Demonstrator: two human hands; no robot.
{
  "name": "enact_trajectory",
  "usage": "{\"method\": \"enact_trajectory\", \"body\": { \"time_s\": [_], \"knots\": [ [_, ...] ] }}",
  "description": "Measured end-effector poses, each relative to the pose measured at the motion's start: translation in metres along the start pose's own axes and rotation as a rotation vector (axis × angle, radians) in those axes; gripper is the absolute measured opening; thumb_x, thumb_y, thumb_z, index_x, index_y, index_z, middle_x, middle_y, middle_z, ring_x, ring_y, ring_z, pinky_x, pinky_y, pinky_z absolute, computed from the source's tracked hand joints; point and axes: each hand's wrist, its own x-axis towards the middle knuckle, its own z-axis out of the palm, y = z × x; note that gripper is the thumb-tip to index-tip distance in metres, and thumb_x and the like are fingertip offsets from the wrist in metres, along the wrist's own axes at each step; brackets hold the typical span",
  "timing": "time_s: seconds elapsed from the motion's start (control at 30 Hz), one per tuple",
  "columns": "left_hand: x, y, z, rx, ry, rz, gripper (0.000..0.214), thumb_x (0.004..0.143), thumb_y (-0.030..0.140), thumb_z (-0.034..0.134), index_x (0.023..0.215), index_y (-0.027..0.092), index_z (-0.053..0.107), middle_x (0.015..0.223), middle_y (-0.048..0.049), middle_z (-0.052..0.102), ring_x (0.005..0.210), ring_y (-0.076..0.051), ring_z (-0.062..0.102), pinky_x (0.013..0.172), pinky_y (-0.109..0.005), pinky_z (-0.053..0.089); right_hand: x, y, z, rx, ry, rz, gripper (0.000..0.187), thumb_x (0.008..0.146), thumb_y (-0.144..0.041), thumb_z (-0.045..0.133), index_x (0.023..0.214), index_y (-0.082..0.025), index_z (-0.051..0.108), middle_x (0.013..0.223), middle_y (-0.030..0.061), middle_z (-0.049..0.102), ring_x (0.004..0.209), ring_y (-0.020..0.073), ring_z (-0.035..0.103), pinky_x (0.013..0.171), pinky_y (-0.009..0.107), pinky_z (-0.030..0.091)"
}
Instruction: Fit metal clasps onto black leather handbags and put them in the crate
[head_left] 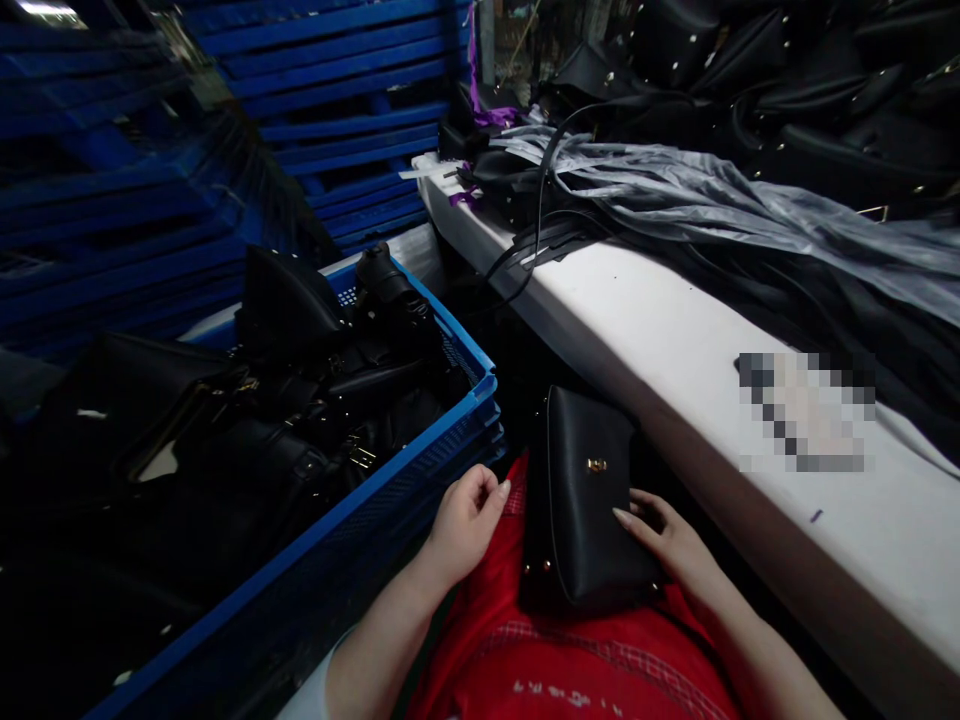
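Note:
A black handbag (pixel 596 525) with a small gold clasp on its front rests on my lap, over a red apron (pixel 600 665). My right hand (pixel 660 530) grips the bag's right edge, its thumb on the front panel and its fingers partly hidden at the side. To the left of the bag, and apart from it, my left hand (pixel 471 520) is closed with thumb and forefinger together. Whatever it may hold is too small to make out.
On my left stands a blue plastic crate (pixel 420 445) heaped with black bags (pixel 300 390). A white-topped table (pixel 645 320) runs along my right, carrying black straps, crumpled translucent wrapping (pixel 675 185), more black bags (pixel 847 150) and a blurred-out object (pixel 806 410). Blue pallets (pixel 337 80) are stacked behind.

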Motion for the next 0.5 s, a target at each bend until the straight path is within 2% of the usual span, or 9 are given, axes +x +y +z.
{"method": "enact_trajectory", "body": {
  "time_s": [0.07, 0.17, 0.23, 0.3, 0.4, 0.5],
  "knots": [
    [-0.003, 0.014, 0.004, 0.073, -0.045, 0.097, 0.03, 0.094, 0.036, 0.048, 0.069, 0.019, 0.044, 0.063, 0.0031, 0.045, 0.058, -0.011, 0.042, 0.056, -0.024, 0.034, 0.007, 0.009, 0.001, -0.106, 0.068, 0.0, 0.08, 0.062, -0.058, 0.08, 0.126, -0.014, 0.057, 0.123, 0.0163, 0.064, 0.111, 0.0319, 0.063, 0.095, 0.04, 0.052],
    [-0.005, 0.045, 0.02, 0.179, -0.152, 0.333, 0.031, 0.094, 0.03, 0.046, 0.066, 0.019, 0.042, 0.061, 0.0026, 0.044, 0.058, -0.011, 0.042, 0.057, -0.025, 0.031, 0.012, 0.015, 0.006, -0.16, -0.022, 0.078, 0.089, 0.065, -0.06, 0.076, 0.135, -0.012, 0.05, 0.127, 0.0189, 0.061, 0.112, 0.0323, 0.062, 0.095, 0.042, 0.051],
    [-0.002, 0.063, 0.037, 0.221, -0.26, 0.487, 0.031, 0.092, 0.028, 0.047, 0.064, 0.019, 0.04, 0.06, 0.0027, 0.044, 0.057, -0.011, 0.042, 0.056, -0.026, 0.029, 0.013, 0.014, 0.01, -0.212, -0.025, 0.052, 0.087, 0.062, -0.059, 0.077, 0.131, -0.012, 0.054, 0.128, 0.0189, 0.061, 0.117, 0.0333, 0.059, 0.099, 0.043, 0.048],
    [0.004, 0.07, 0.051, 0.286, -0.383, 0.562, 0.03, 0.091, 0.028, 0.049, 0.064, 0.019, 0.039, 0.06, 0.0028, 0.045, 0.057, -0.012, 0.042, 0.056, -0.027, 0.028, 0.012, 0.013, 0.011, -0.209, 0.008, -0.004, 0.077, 0.063, -0.06, 0.075, 0.123, -0.014, 0.061, 0.127, 0.0174, 0.062, 0.119, 0.0333, 0.057, 0.102, 0.043, 0.045],
    [0.017, 0.06, 0.06, 0.459, -0.476, 0.496, 0.031, 0.089, 0.027, 0.051, 0.061, 0.019, 0.039, 0.057, 0.003, 0.045, 0.055, -0.012, 0.04, 0.055, -0.028, 0.024, 0.013, 0.017, 0.002, -0.093, 0.09, -0.045, 0.061, 0.072, -0.063, 0.065, 0.113, -0.017, 0.065, 0.12, 0.0133, 0.066, 0.112, 0.0303, 0.061, 0.095, 0.04, 0.048],
    [0.03, 0.036, 0.048, 0.525, -0.464, 0.368, 0.036, 0.089, 0.026, 0.049, 0.057, 0.019, 0.034, 0.053, 0.0039, 0.04, 0.051, -0.011, 0.037, 0.054, -0.028, 0.022, 0.014, 0.031, -0.013, -0.002, 0.204, -0.035, 0.05, 0.075, -0.063, 0.061, 0.101, -0.02, 0.066, 0.108, 0.0098, 0.069, 0.104, 0.0277, 0.062, 0.081, 0.035, 0.051]
  ]
}}
